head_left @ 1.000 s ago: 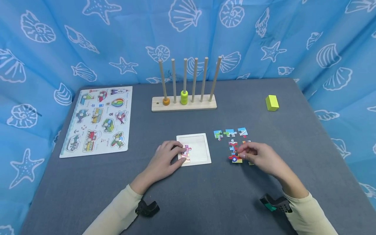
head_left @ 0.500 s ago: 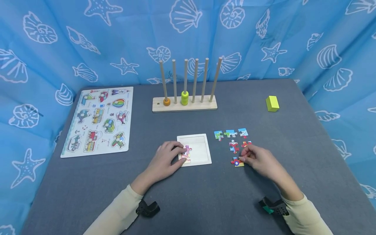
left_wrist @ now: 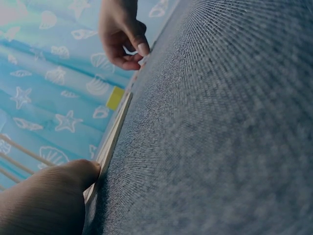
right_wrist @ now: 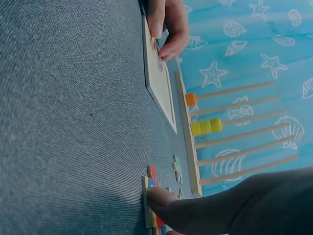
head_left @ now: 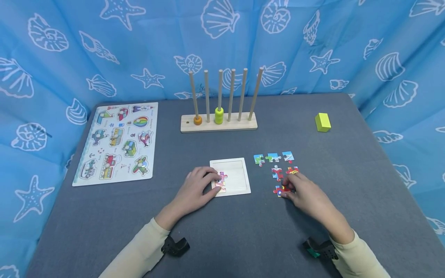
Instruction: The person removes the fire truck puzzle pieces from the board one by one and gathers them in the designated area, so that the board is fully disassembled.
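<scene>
My left hand rests at the left side of a square white puzzle tray. Its fingertips touch a pink puzzle piece inside the tray, and its thumb lies by the near rim. To the right, my right hand pinches a red puzzle piece with a blue wheel at the table surface; the thumb lies on that piece in the right wrist view. Just beyond are a red-and-blue piece and a red-and-yellow piece. My curled right fingers hide part of the wheel piece.
Three blue-sky puzzle pieces lie in a row behind the others. At the back stands a wooden peg rack with orange and green beads. A yellow-green block sits back right, a knobbed vehicle puzzle board at left.
The wheel piece has shifted slightly right and nearer, apart from the red-and-blue piece. My right hand has moved nearer, uncovering the red-and-yellow piece. My left hand has stayed in place.
</scene>
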`<state>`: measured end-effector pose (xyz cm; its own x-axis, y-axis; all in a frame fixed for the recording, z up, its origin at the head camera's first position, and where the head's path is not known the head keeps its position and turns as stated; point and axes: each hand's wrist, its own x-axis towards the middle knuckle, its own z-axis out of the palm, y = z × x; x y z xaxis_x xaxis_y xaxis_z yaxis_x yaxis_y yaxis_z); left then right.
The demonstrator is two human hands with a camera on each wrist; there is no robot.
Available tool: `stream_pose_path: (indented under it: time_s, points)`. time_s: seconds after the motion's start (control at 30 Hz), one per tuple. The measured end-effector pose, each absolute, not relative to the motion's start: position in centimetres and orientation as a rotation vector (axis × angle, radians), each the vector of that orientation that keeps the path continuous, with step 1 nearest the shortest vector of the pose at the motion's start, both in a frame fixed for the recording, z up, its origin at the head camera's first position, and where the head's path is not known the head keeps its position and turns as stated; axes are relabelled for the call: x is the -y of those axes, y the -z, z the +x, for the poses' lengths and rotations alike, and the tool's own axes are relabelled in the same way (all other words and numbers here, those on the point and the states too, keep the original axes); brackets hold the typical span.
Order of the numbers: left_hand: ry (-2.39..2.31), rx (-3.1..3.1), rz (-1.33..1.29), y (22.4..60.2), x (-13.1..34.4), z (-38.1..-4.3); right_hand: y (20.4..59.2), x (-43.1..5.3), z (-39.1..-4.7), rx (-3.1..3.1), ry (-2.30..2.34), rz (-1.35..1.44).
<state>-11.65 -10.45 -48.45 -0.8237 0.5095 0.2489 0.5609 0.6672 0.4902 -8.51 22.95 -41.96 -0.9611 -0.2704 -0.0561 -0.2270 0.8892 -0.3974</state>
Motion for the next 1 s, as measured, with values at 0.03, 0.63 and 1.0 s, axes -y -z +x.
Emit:
stream_pose_path:
  time_s: [0.03, 0.63, 1.0]
  points:
    - [0.866, 2.786, -0.894, 48.5, 10.4, -11.7, 41.9, -23.0, -8.5, -2.940, 0.599, -0.389]
    - [0.953, 2.787, -0.755, 48.5, 10.7, -11.9, 39.2, -15.9, -11.7, -2.793, 0.621, -0.715]
    - [1.010, 2.728, -0.773, 48.5, 10.6, -12.1, 42.4, -10.2, -15.1, -2.611, 0.813, -0.775]
